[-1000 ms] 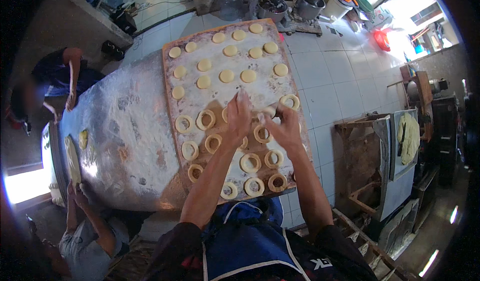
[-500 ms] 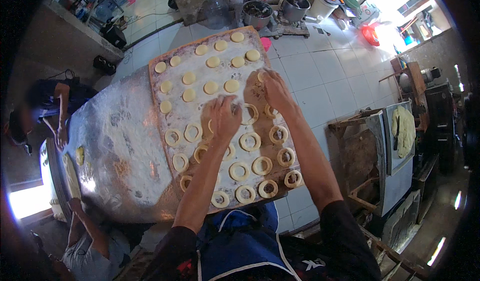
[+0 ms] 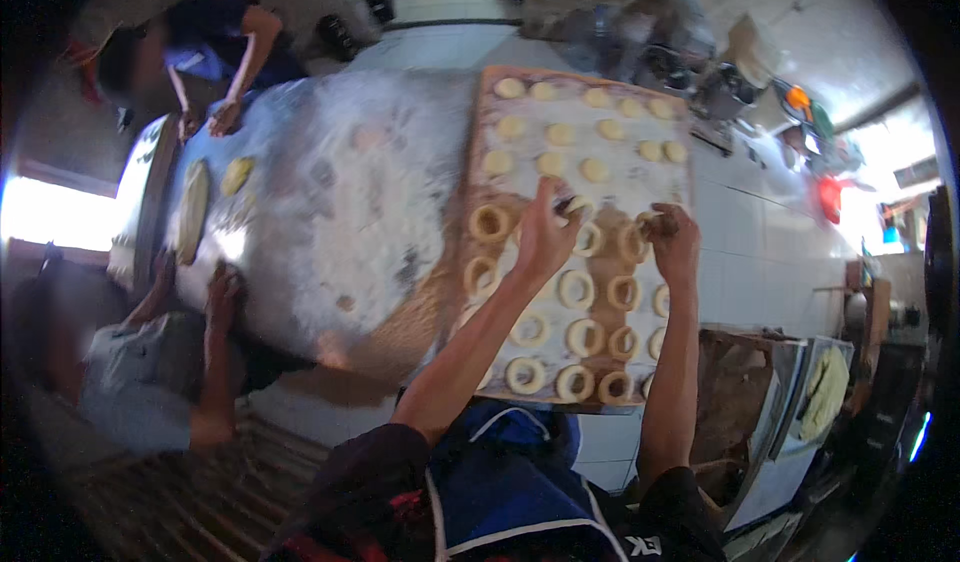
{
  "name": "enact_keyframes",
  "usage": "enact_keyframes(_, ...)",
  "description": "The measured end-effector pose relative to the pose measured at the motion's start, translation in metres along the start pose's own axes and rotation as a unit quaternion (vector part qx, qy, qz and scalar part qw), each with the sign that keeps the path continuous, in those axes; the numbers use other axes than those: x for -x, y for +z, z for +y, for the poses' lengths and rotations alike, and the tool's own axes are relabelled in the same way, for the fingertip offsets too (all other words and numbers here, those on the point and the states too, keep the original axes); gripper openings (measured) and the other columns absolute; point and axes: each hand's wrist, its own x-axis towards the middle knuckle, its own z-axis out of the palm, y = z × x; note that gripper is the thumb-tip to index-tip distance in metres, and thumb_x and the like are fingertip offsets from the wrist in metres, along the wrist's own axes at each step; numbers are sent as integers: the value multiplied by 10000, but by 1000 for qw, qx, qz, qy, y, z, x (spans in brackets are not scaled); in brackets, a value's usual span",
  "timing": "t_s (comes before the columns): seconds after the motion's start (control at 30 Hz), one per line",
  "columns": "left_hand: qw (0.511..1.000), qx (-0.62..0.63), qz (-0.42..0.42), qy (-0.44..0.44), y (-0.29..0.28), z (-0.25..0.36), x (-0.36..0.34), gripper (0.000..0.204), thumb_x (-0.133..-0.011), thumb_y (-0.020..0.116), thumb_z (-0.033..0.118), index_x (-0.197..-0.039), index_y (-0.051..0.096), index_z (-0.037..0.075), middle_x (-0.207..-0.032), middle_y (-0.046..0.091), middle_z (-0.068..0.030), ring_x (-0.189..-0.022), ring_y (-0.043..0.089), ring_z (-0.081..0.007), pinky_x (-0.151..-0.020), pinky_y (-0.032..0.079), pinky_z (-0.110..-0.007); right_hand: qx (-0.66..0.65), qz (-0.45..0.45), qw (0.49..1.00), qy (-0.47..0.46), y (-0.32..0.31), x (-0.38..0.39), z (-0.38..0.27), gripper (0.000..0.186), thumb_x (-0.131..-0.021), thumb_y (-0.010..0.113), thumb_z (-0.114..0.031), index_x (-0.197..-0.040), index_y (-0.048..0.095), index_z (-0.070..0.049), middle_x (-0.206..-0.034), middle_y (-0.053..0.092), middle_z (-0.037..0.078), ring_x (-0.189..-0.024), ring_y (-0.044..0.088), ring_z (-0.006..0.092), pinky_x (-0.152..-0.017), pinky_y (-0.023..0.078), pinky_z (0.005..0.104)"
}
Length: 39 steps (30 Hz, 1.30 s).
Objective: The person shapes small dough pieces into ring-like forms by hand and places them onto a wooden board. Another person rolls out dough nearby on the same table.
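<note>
On a floured board (image 3: pixel 632 184), several flat dough rounds (image 3: pixel 595 170) lie in rows at the far side. Dough rings (image 3: pixel 562 289) fill the near part. My left hand (image 3: pixel 548 230) is over the middle of the board, its fingers closed on a pale dough ring (image 3: pixel 584 204). Farther right, by the board's right edge, the fingers of my right hand (image 3: pixel 677 246) are bent round a small piece of dough (image 3: pixel 650 219), partly hidden and blurred. Another ring lies just under this hand.
The board rests beside a flour-dusted metal table (image 3: pixel 285 212) on my left. Two people work at its far end, near a long dough roll (image 3: pixel 193 212) and a small dough lump (image 3: pixel 237 176). At right stands a rack with a dough slab (image 3: pixel 824 394).
My view has swung left, so the board sits farther right. Both hands have come nearer, and the dough in the right hand now looks opened out. A person's hand at left has left the dough roll.
</note>
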Motion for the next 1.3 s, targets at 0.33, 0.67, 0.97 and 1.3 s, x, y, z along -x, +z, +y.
enact_keyframes(0.33,918,-341,184,-79,-280,-97,136,345,-747,698,-1,-1066,571,29,-1018,605,-197,-1002,544,-373,-845,431,-452,187,-180,941,-218,280,110,-164,290,-805,620,-131,-1058,626,10,-1021,655,176,-1035,596,338,-897,459,471)
enact_keyframes(0.67,983,114,8,-146,-258,-91,132,373,-889,653,156,-1209,573,-17,-1080,646,-105,-923,638,-164,-743,532,-305,-130,-270,954,6,259,120,-195,297,-736,710,-42,-989,564,9,-914,660,126,-805,654,199,-728,537,328)
enact_keyframes(0.97,936,298,7,-187,-280,-103,125,316,-915,617,91,-1205,503,35,-984,612,-71,-870,603,-126,-683,527,-285,-223,-196,952,71,279,161,-237,495,-758,651,33,-1205,440,14,-925,653,141,-860,649,178,-756,531,306)
enact_keyframes(1.3,891,434,-75,-111,-303,-80,130,500,-811,590,-78,-1231,384,98,-956,579,-45,-862,566,-132,-692,466,-289,-198,-178,954,135,295,156,-203,327,-958,447,-277,-1081,582,-6,-921,651,124,-731,615,212,-674,497,329)
